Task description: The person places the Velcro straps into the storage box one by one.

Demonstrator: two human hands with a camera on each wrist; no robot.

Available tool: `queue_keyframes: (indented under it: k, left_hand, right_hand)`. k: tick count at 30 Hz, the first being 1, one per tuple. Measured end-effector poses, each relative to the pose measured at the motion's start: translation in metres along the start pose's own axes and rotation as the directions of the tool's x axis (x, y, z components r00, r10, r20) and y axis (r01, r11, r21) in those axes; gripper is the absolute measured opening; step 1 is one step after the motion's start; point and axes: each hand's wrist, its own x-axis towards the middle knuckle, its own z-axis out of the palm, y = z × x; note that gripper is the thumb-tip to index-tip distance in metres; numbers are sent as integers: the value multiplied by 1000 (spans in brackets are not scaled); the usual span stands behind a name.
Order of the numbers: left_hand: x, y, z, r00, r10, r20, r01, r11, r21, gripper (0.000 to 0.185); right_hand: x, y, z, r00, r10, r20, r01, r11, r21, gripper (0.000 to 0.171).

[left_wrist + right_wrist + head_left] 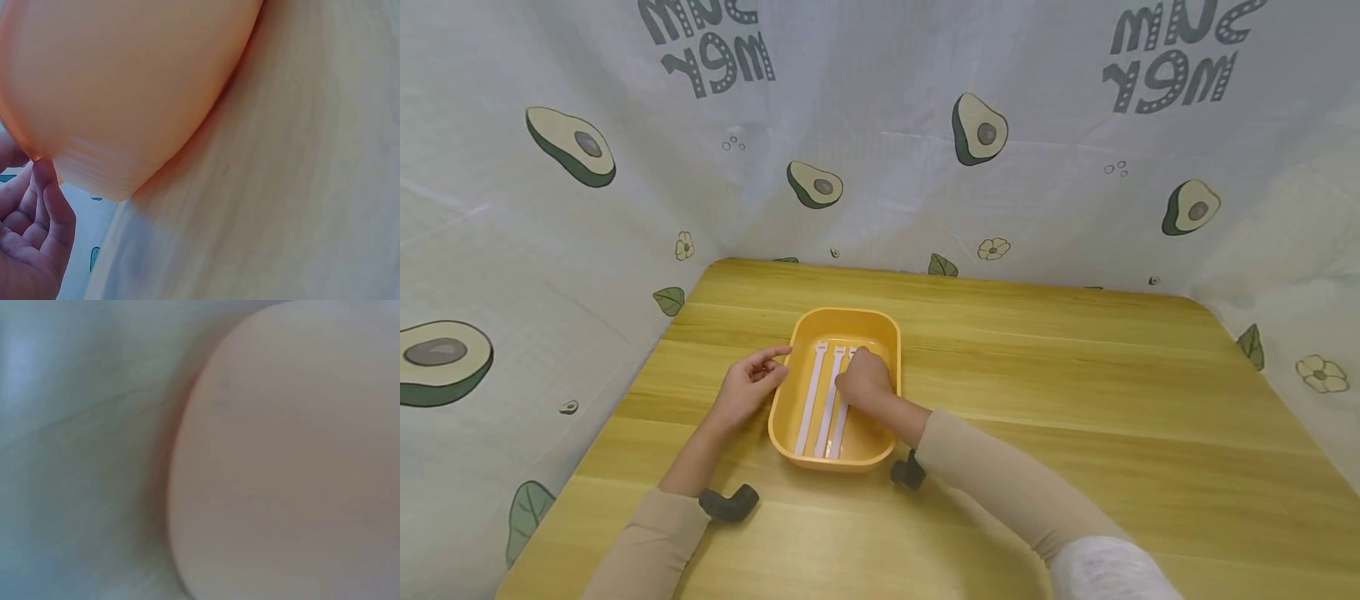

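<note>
A yellow plastic tray (781,417) with rounded corners stands on the table. Inside it lie three white cable straps, side by side lengthwise: a left strap (809,400), a middle strap (829,404) and a right strap (839,429). My right hand (867,381) reaches into the tray with curled fingers and pinches the right strap near its upper end; the fingertips are partly hidden. At the tray's left rim, my left hand (747,385) pinches the edge between thumb and finger. In the left wrist view the left hand (37,231) shows at the tray's outer wall (137,81).
Beneath everything is a wood-grain table (1037,375). A white curtain (887,125) printed with avocados hangs behind and at both sides. Dark wrist-camera parts show below the left wrist (730,504) and right wrist (908,472). The right wrist view is blurred.
</note>
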Motion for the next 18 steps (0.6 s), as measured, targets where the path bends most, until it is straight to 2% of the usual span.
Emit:
queue_keyframes:
  k: [5,7,11,15,18]
  left_hand:
    - [2,0,0,1000,-5,-3,5,1000,0,37]
    - [2,1,0,1000,-3,-4,3,1000,1,36]
    - [2,3,-2,1000,-6,1,6,1000,11,36]
    - [1,3,-7,1000,-12,11,11,997,79,37]
    - [-1,5,-14,1000,-15,-9,16,983,181,38]
  right_hand:
    - [-1,-1,-4,998,-65,0,65,994,86,32]
    - [-3,-2,-7,994,-110,-5,110,986,123,28]
    - [-10,-6,-17,982,-187,11,181,961,210,5]
    - [-20,-5,-30,968,-241,66,207,923,324,9]
    - [-29,1,-43,958,-278,72,225,883,413,7]
